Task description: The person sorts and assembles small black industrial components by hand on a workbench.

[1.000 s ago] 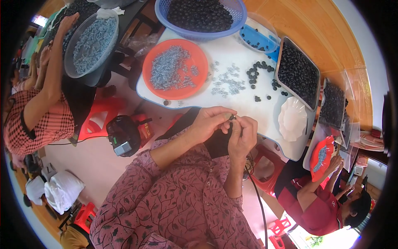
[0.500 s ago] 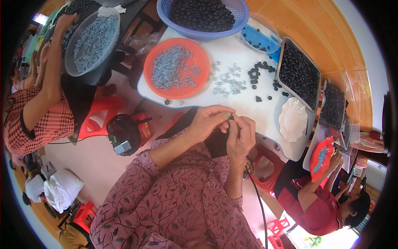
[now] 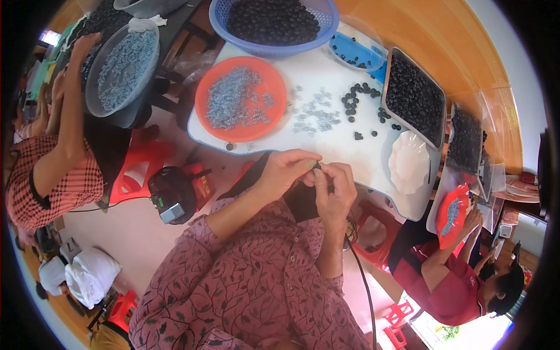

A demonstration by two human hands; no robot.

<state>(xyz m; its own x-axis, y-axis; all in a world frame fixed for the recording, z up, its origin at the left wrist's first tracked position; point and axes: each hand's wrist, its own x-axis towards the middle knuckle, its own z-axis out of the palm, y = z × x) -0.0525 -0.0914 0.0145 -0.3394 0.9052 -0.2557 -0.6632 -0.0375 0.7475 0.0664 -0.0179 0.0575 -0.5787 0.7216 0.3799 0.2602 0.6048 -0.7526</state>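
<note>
My left hand (image 3: 287, 170) and my right hand (image 3: 336, 192) meet just off the table's near edge. Between their fingertips is a small black part (image 3: 317, 166), pinched from both sides; the fingers cover most of it. Beyond them on the white table (image 3: 265, 143) sits an orange-red plate (image 3: 272, 77) holding a pile of small silvery coiled pieces (image 3: 232, 98) that look like springs. More of these pieces (image 3: 318, 112) lie loose to the right of the plate. Small round black parts (image 3: 352, 100) are scattered farther right.
A blue basket (image 3: 274, 49) of black parts stands at the back, beside a clear-and-blue container (image 3: 364, 44). At right are a metal-rimmed tray (image 3: 444, 108) of black parts and a white scalloped dish (image 3: 409, 162). Co-workers sit on both sides; a black cable (image 3: 367, 280) hangs at my right.
My hands stay together around the small black part, with slight finger movement. The whole view has shifted a little, so the table things appear slightly farther left.
</note>
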